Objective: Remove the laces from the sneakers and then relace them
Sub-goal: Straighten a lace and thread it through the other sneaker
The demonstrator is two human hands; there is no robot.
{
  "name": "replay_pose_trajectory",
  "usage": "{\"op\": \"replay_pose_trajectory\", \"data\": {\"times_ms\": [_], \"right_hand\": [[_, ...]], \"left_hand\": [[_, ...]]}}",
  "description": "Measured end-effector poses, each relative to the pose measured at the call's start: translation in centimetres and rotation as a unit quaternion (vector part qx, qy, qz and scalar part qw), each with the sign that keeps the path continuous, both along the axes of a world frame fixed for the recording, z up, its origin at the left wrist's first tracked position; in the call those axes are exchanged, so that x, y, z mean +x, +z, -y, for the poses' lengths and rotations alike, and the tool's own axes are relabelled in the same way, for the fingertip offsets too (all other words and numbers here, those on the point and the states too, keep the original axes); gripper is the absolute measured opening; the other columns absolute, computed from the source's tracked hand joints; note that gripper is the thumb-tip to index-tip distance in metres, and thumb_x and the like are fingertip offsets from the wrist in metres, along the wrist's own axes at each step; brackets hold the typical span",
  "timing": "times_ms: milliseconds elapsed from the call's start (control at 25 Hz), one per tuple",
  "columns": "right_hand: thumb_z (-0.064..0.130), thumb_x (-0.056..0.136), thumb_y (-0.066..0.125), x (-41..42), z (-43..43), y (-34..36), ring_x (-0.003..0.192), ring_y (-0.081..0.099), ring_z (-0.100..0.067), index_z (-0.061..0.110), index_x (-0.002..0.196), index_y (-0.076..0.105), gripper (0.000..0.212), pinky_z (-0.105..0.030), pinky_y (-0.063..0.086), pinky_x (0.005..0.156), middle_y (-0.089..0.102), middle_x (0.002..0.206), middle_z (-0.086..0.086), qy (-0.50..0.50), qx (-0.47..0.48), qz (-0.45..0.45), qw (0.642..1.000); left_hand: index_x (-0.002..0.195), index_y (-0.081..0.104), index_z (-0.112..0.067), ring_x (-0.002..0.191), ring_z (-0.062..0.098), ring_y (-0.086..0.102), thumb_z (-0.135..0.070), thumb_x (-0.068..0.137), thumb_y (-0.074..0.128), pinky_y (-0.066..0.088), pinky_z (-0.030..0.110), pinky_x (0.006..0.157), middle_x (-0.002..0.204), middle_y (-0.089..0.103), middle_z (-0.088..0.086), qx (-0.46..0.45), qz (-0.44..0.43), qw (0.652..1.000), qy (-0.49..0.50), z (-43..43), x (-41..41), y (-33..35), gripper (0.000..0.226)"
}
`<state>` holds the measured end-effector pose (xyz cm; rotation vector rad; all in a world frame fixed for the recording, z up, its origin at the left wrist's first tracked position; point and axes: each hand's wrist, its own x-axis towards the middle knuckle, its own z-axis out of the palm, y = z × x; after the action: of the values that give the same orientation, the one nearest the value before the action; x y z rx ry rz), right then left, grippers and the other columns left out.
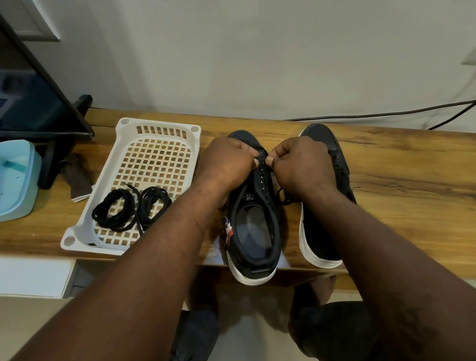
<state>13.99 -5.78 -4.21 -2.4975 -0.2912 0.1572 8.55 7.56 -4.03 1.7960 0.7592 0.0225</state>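
On table (411,172): two sneakers (253,239) (319,142); left hand (222,164), right hand (301,163) both pinching lace (286,196); two coiled laces (112,210) (153,205) in basket (159,121).

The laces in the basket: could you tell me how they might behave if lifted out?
The laces would probably flop and uncoil, as they lie in loose loops. They look thin, so likely light. An end might snag in the holes of the basket.

Wooden table (411,175): white basket (70,239), left sneaker (253,239), right sneaker (320,239), blue tub (7,207), brown cloth (78,180).
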Motion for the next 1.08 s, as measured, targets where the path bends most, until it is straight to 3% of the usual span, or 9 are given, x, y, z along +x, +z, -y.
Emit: {"op": "replay_pose_trajectory", "data": {"times_ms": [240,600,800,920,1000,1080], "right_hand": [[0.016,0.091,0.066,-0.1,0.0,-0.1,0.073,0.070,-0.023,0.020,0.083,0.077,0.014,-0.040,0.064,0.074,0.073,0.080,-0.002,0.040,-0.065,0.012,0.997],[0.016,0.093,0.068,-0.1,-0.2,-0.2,0.079,0.071,-0.025,0.022,0.092,0.078,0.013,-0.044,0.064,0.077,0.076,0.088,-0.004,0.049,-0.053,0.035,0.997],[0.024,0.094,0.075,0.2,0.0,-0.3,0.075,0.070,-0.009,0.031,0.083,0.076,0.013,-0.034,0.062,0.074,0.073,0.076,0.011,0.042,0.010,0.020,0.999],[0.024,0.094,0.076,0.2,0.3,-0.4,0.066,0.069,-0.005,0.031,0.079,0.073,0.018,-0.025,0.055,0.062,0.071,0.069,0.012,0.039,0.028,0.007,0.999],[0.023,0.094,0.077,0.3,0.5,-0.3,0.061,0.070,-0.006,0.030,0.078,0.074,0.017,-0.026,0.057,0.060,0.072,0.066,0.009,0.040,0.045,-0.004,0.998],[0.022,0.093,0.079,0.4,0.5,-0.3,0.066,0.072,-0.006,0.029,0.080,0.075,0.015,-0.033,0.062,0.068,0.073,0.068,0.008,0.038,0.059,-0.013,0.997]], "left_hand": [[0.082,0.080,-0.024,0.089,0.018,0.075,-0.005,0.089,0.069,0.064,0.042,0.087,0.087,0.079,-0.002,-0.015,0.005,1.000,0.008,-0.1,0.2,-0.4,0.023],[0.085,0.077,-0.026,0.088,0.014,0.075,-0.009,0.082,0.077,0.062,0.041,0.089,0.086,0.078,-0.007,0.004,0.023,1.000,-0.011,-0.2,-0.2,-0.9,0.016],[0.085,0.075,-0.029,0.091,0.010,0.069,-0.016,0.090,0.071,0.058,0.035,0.090,0.089,0.073,-0.012,0.139,0.010,0.988,-0.066,0.0,-0.2,-0.9,0.014],[0.085,0.079,-0.028,0.089,0.013,0.068,-0.014,0.091,0.065,0.059,0.037,0.088,0.091,0.075,-0.010,0.210,-0.009,0.973,-0.092,0.3,-0.1,-0.9,0.021],[0.088,0.078,-0.030,0.090,0.013,0.069,-0.018,0.092,0.067,0.059,0.038,0.089,0.092,0.076,-0.011,0.210,-0.002,0.974,-0.091,0.3,0.0,-0.9,0.018],[0.088,0.078,-0.031,0.089,0.013,0.069,-0.022,0.094,0.067,0.059,0.038,0.089,0.091,0.075,-0.011,0.206,0.003,0.974,-0.097,0.1,0.0,-1.1,0.015]]}}
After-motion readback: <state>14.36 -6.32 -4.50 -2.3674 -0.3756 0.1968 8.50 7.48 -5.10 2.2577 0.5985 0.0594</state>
